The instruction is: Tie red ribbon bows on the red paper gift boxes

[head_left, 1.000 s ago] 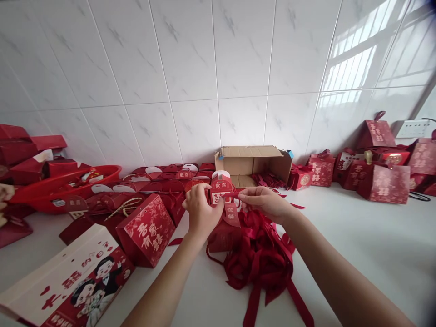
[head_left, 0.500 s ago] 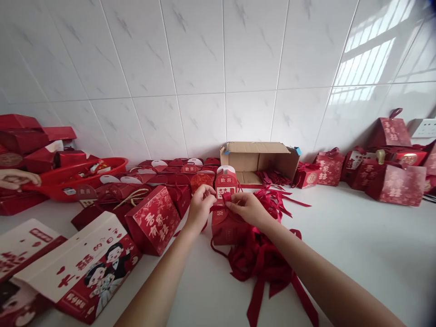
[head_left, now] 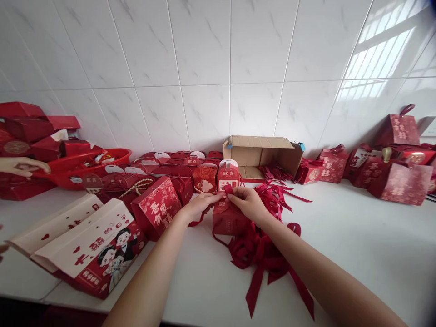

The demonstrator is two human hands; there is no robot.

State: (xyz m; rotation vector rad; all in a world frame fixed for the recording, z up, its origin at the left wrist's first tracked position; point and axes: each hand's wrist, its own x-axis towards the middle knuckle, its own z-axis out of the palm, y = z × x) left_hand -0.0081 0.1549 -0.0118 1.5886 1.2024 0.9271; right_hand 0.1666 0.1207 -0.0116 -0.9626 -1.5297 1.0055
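A small red box [head_left: 230, 222] stands on the white table, with a rounded printed flap at its top. My right hand [head_left: 248, 203] pinches a dark red ribbon [head_left: 229, 189] above this box. From the left, my left hand [head_left: 203, 204] reaches to the same ribbon, its fingers together and the tips at the ribbon; a ribbon end hangs below it. A heap of dark red ribbons [head_left: 260, 254] lies beside the box, partly under my right forearm.
Behind are rows of red boxes [head_left: 204, 178] and an open cardboard box [head_left: 260, 156]. Cream cartoon-printed boxes [head_left: 88, 240] lie left, near a red basin [head_left: 78, 172] and another person's hand [head_left: 23, 166]. More gift boxes [head_left: 402, 181] stand right.
My left hand has turned flatter, its fingers now stretched toward the ribbon. The cream boxes at left sit closer together. Another person's fingers now show at the left edge. The view has shifted slightly.
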